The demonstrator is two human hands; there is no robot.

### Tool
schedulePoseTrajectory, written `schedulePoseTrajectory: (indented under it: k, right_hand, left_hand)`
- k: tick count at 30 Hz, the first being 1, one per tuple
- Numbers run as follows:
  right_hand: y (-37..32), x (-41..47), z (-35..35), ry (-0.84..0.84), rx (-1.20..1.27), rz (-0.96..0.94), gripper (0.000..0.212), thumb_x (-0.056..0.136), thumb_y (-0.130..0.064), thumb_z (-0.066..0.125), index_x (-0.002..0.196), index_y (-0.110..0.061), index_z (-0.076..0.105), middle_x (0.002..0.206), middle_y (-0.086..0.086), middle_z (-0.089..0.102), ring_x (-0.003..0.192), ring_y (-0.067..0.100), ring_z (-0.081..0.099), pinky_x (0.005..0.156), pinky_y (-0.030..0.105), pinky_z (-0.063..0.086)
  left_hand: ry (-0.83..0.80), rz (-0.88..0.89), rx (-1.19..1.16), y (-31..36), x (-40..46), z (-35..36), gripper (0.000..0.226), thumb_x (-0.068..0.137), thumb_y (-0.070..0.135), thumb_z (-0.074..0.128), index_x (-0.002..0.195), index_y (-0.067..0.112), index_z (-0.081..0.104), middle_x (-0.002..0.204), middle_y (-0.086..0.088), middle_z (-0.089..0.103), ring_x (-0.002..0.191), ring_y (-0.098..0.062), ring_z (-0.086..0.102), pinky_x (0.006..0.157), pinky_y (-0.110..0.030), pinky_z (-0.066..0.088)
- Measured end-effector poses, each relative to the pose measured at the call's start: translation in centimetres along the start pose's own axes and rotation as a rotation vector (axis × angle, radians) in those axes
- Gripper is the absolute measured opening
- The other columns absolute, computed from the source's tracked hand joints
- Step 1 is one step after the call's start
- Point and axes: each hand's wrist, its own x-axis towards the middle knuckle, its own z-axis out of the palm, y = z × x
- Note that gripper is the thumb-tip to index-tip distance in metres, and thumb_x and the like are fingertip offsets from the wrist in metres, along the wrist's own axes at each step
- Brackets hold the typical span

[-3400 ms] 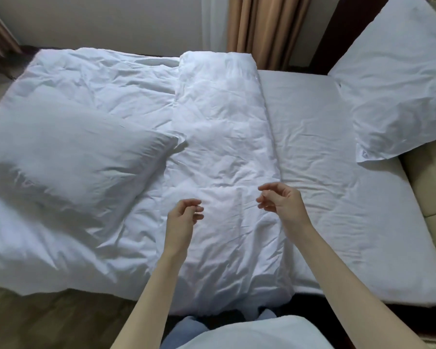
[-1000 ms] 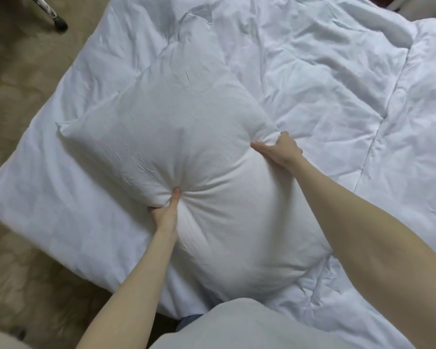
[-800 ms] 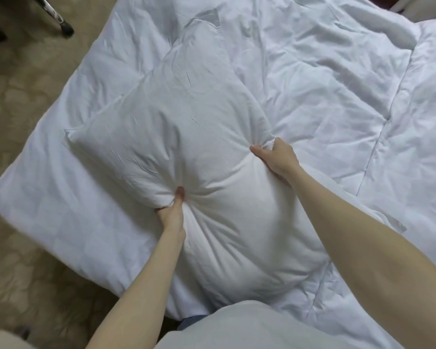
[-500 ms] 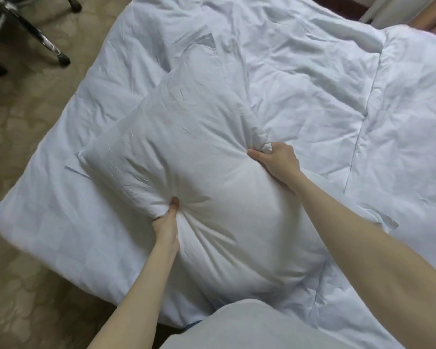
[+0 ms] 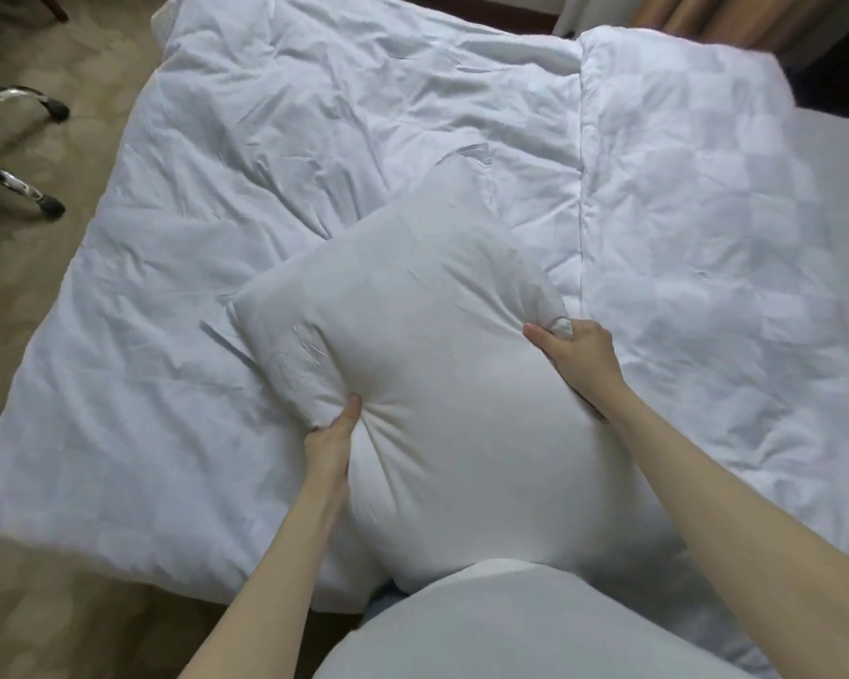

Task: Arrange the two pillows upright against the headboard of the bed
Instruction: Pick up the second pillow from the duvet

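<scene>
A white pillow (image 5: 442, 365) is raised a little off the rumpled white duvet (image 5: 246, 198), its near end against my body. My left hand (image 5: 332, 436) pinches a bunch of its left edge, thumb on top. My right hand (image 5: 577, 357) grips a fold at its right edge. The second pillow and the headboard are out of view.
The folded part of the duvet (image 5: 697, 198) lies to the right, with bare sheet (image 5: 844, 198) beyond it. Chrome chair legs (image 5: 20, 154) stand on the beige floor (image 5: 45, 605) at left. Tan curtains (image 5: 707, 12) hang at the top right.
Both hands, which were free above the duvet, have taken hold of the pillow. The pillow has come up off the duvet and moved right, towards me.
</scene>
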Motion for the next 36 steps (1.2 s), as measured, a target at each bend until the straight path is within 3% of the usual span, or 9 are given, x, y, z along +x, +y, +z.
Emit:
schedulePoseTrajectory:
  k: [3, 8, 12, 17, 20, 22, 25, 31, 36]
  right_hand:
    - [3.5, -3.0, -2.3, 0.1, 0.034, 0.05, 0.06, 0.073, -0.053, 0.068, 0.041, -0.016, 0.034, 0.042, -0.004, 0.039, 0.046, 0.016, 0.041, 0.049, 0.032, 0.032]
    - [9.0, -8.5, -5.2, 0.214, 0.147, 0.12, 0.047, 0.076, -0.048, 0.069, 0.038, -0.029, 0.048, 0.035, -0.011, 0.04, 0.04, 0.007, 0.038, 0.044, 0.021, 0.028]
    - [12.4, -12.1, -7.4, 0.286, 0.252, 0.135, 0.043, 0.075, -0.043, 0.072, 0.038, -0.034, 0.053, 0.034, -0.015, 0.042, 0.039, 0.004, 0.041, 0.049, 0.027, 0.029]
    - [17.8, -15.5, -10.3, 0.355, 0.333, 0.172, 0.044, 0.072, -0.046, 0.074, 0.042, -0.023, 0.052, 0.043, -0.009, 0.048, 0.049, 0.01, 0.046, 0.054, 0.029, 0.038]
    - [22.0, -17.5, -12.6, 0.374, 0.378, 0.183, 0.048, 0.071, -0.047, 0.075, 0.043, -0.019, 0.047, 0.041, -0.009, 0.043, 0.049, 0.013, 0.041, 0.052, 0.024, 0.036]
    - [25.5, -18.9, -14.7, 0.389, 0.396, 0.179, 0.052, 0.071, -0.046, 0.075, 0.045, -0.016, 0.041, 0.045, -0.006, 0.04, 0.05, 0.015, 0.038, 0.054, 0.03, 0.036]
    - [30.4, -20.7, -18.8, 0.399, 0.424, 0.18, 0.049, 0.069, -0.047, 0.076, 0.047, -0.014, 0.047, 0.047, -0.003, 0.043, 0.051, 0.017, 0.041, 0.057, 0.032, 0.037]
    - [38.9, -23.9, -25.8, 0.492, 0.48, 0.29, 0.047, 0.065, -0.051, 0.077, 0.051, -0.014, 0.052, 0.054, -0.001, 0.054, 0.054, 0.021, 0.051, 0.052, 0.03, 0.039]
    - [43.3, -26.0, -28.0, 0.544, 0.549, 0.394, 0.042, 0.067, -0.05, 0.077, 0.056, -0.014, 0.059, 0.062, 0.003, 0.061, 0.064, 0.025, 0.059, 0.061, 0.032, 0.044]
  left_hand:
    - [-0.116, 0.021, 0.065, -0.9, -1.3, 0.8, 0.071, 0.062, 0.043, 0.084, 0.116, 0.003, 0.062, 0.116, -0.007, 0.068, 0.103, -0.024, 0.066, 0.096, -0.038, 0.051]
    - [-0.231, 0.055, 0.217, -3.1, -4.7, 2.4, 0.04, 0.062, 0.048, 0.083, 0.085, 0.017, 0.072, 0.084, 0.012, 0.072, 0.072, -0.001, 0.068, 0.058, -0.013, 0.051]
    - [-0.268, 0.054, 0.263, -5.0, -8.0, 3.7, 0.033, 0.068, 0.047, 0.08, 0.082, 0.018, 0.074, 0.084, 0.01, 0.073, 0.079, -0.003, 0.066, 0.061, -0.017, 0.048]
    - [-0.293, 0.102, 0.285, -8.6, -12.1, 5.6, 0.03, 0.069, 0.045, 0.08, 0.08, 0.018, 0.074, 0.085, 0.01, 0.073, 0.081, -0.003, 0.065, 0.063, -0.016, 0.047]
    - [-0.315, 0.135, 0.292, -11.9, -14.9, 7.3, 0.032, 0.069, 0.045, 0.08, 0.083, 0.017, 0.075, 0.085, 0.009, 0.076, 0.083, -0.006, 0.068, 0.063, -0.016, 0.05]
    - [-0.328, 0.149, 0.289, -14.7, -17.3, 8.8, 0.033, 0.068, 0.045, 0.081, 0.086, 0.017, 0.076, 0.088, 0.007, 0.076, 0.085, -0.007, 0.069, 0.065, -0.017, 0.051]
    - [-0.351, 0.154, 0.29, -19.3, -21.0, 11.3, 0.033, 0.067, 0.045, 0.081, 0.085, 0.018, 0.076, 0.086, 0.008, 0.078, 0.082, -0.008, 0.071, 0.067, -0.019, 0.052]
    - [-0.395, 0.259, 0.305, -24.1, -27.6, 18.4, 0.038, 0.073, 0.035, 0.079, 0.103, 0.013, 0.073, 0.093, 0.004, 0.078, 0.085, -0.01, 0.073, 0.068, -0.02, 0.056]
    - [-0.45, 0.331, 0.371, -25.3, -30.8, 22.8, 0.032, 0.075, 0.027, 0.078, 0.102, 0.012, 0.072, 0.094, 0.002, 0.075, 0.073, -0.002, 0.072, 0.055, -0.011, 0.052]
